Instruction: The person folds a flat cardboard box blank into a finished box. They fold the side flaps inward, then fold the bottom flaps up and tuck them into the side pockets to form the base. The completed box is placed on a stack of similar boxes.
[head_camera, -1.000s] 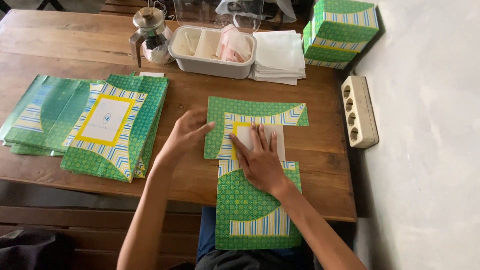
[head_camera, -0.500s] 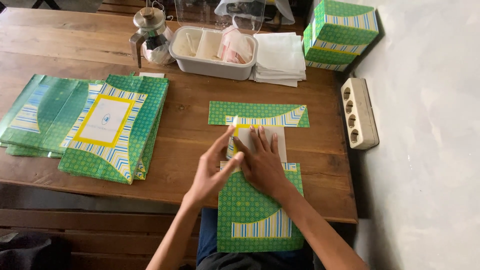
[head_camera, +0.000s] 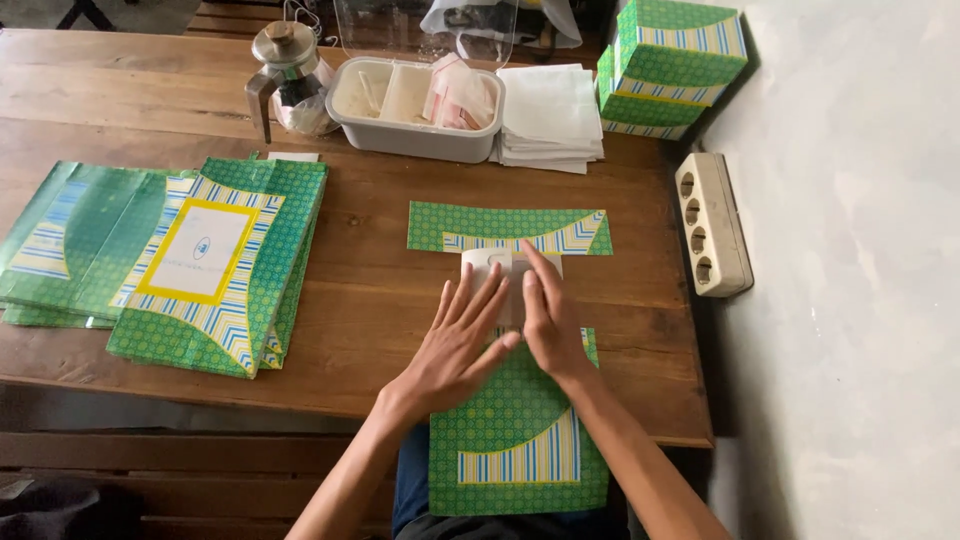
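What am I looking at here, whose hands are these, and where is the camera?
There is no machine. One camera, worn on a person's head, looks down at their two bare hands over a wooden table. The left hand and right hand lie flat, side by side, pressing on a green patterned sheet that hangs over the table's near edge. Neither has a grip on anything. To the left lies a stack of like sheets. At the back stand a kettle, a white tray, white papers and green boxes. A power strip lies right.
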